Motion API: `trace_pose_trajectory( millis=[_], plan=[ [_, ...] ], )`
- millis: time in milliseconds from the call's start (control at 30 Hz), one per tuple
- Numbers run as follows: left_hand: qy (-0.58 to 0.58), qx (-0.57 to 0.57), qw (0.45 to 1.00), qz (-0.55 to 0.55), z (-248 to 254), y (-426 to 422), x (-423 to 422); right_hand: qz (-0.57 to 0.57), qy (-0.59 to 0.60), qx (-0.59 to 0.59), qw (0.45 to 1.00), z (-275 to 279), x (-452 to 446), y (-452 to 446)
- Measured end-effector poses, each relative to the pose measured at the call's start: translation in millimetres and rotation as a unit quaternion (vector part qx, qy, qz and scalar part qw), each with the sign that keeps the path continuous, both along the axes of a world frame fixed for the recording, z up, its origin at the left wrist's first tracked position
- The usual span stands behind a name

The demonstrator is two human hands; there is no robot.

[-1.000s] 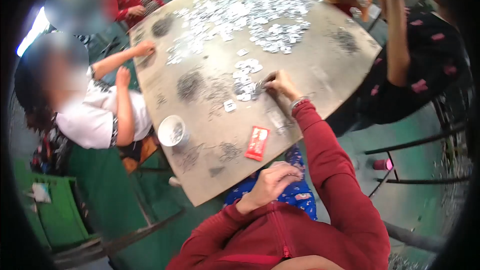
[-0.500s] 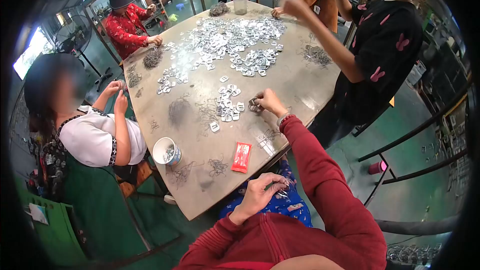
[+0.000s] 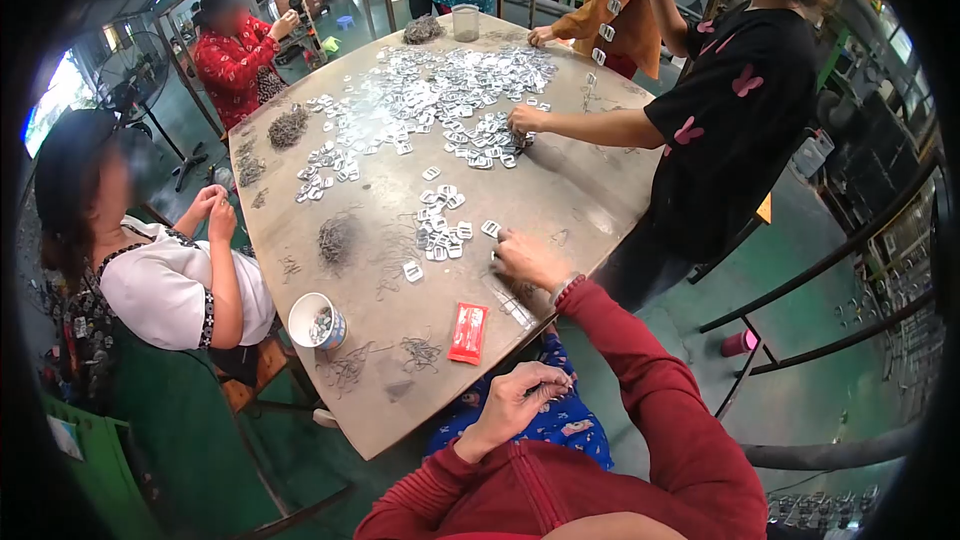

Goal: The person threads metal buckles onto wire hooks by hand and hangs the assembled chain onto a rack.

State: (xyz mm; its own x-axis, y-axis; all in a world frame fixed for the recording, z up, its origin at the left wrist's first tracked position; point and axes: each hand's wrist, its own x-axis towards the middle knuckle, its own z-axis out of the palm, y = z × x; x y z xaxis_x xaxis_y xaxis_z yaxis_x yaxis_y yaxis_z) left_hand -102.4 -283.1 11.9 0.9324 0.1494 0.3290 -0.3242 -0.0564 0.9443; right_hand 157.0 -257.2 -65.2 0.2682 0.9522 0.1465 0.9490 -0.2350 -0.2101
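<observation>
My right hand [image 3: 532,261] is low over the table near its right edge, fingers bent and somewhat apart, with nothing visible in them. Just beyond its fingertips lies a single metal buckle [image 3: 491,229]. Thin wire pieces [image 3: 515,308] lie on the near side of this hand, partly hidden by it. Above my lap, my left hand [image 3: 518,402] is closed in a pinch on a small metal piece [image 3: 566,382], too small to make out fully. A small pile of silvery buckles [image 3: 440,230] is to the left of my right hand.
The shared table [image 3: 390,190] bears a large buckle heap [image 3: 450,80] and tangled wire clumps [image 3: 336,238]. A paper cup [image 3: 318,322] and red packet [image 3: 468,332] stand and lie near its front. Co-workers surround it; one arm [image 3: 590,127] reaches into the heap.
My right hand has moved off the single buckle, back toward the near wire pieces. My left hand stays pinched over my lap. The co-worker at right has reached down into the buckle heap.
</observation>
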Motion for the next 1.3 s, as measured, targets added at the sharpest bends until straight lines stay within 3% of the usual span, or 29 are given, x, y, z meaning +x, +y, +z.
trace_pose_trajectory(
  millis=[33,133,267,367,467,500,633,733,933,1067,1100,1233,1267,1300],
  plan=[
    [0.000,0.005,1.000,0.000,-2,-1,-1,-0.014,0.027,-0.045,0.999,7,-8,-2],
    [0.002,0.009,1.000,-0.005,-1,-5,-3,-0.007,0.023,0.074,0.997,-4,0,2],
    [-0.007,0.017,1.000,-0.009,8,-4,-3,-0.023,0.091,0.102,0.990,-17,12,11],
    [-0.011,0.014,1.000,-0.007,7,-3,-4,0.014,0.117,0.063,0.991,-18,20,12],
    [-0.024,0.022,0.999,0.002,10,-4,-4,-0.034,0.268,0.061,0.961,-10,19,2],
    [-0.026,0.023,0.999,0.006,12,-4,-4,-0.046,0.268,0.079,0.959,-1,14,-5],
    [-0.032,0.035,0.998,0.027,12,-5,-2,-0.116,0.522,0.222,0.816,49,-32,-47],
    [-0.005,0.033,0.998,0.053,6,-5,-1,-0.129,0.581,0.301,0.745,76,-72,-92],
    [0.013,0.075,0.993,0.092,12,-3,8,-0.170,0.551,0.339,0.743,100,-133,-161],
    [0.015,0.084,0.990,0.110,18,-4,16,-0.173,0.445,0.361,0.801,127,-159,-174],
    [0.007,0.088,0.990,0.112,18,-4,15,-0.183,0.478,0.361,0.779,133,-163,-172],
    [-0.026,0.154,0.977,0.147,16,4,19,-0.167,0.389,0.407,0.810,126,-161,-162],
    [-0.052,0.203,0.964,0.165,11,6,15,-0.182,0.420,0.424,0.782,126,-166,-158],
    [-0.041,0.178,0.970,0.163,2,4,9,-0.185,0.466,0.417,0.758,120,-168,-158]
  ],
)
